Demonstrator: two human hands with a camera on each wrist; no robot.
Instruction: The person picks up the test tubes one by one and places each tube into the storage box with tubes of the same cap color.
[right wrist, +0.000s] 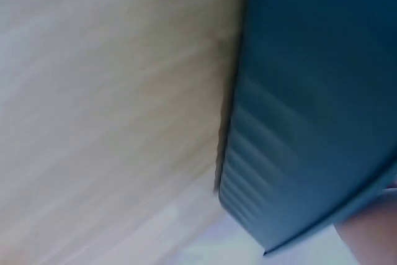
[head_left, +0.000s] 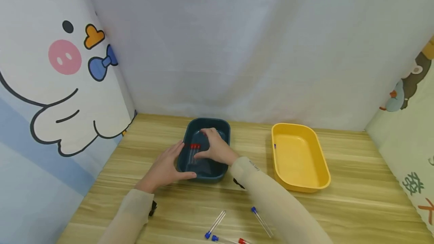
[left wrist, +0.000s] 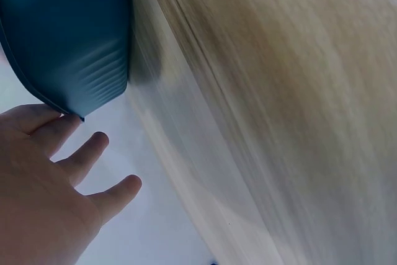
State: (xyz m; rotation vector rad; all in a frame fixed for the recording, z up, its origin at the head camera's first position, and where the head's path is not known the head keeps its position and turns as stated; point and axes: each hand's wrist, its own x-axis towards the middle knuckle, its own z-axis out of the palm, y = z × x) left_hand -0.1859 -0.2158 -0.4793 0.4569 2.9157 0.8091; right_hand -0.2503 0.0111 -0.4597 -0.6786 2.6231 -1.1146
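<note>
Red-capped clear tubes (head_left: 193,150) lie side by side, three caps showing, inside the dark teal, round-cornered tray (head_left: 203,179) before you, so that part looks done. Other work seems left: three blue-capped clear tubes (head_left: 262,221) and one red cap on a partly cut-off tube (head_left: 242,241) lie outside any tray, on your wood-grained desk (head_left: 359,187). Inside the yellow rectangular tray (head_left: 322,153) to the right, a small blue spot shows by the left wall; it is too small to identify surely.

Your left hand (head_left: 166,166) is spread wide, fingers touching the teal tray's left rim, thumb reaching over its near corner. Your right hand (head_left: 218,149) reaches in over the right side, thumb and fingers curved but well apart beside the red-capped tubes, with nothing visibly held. Both forearms, in pale sleeves (head_left: 281,195), angle inward.
</note>
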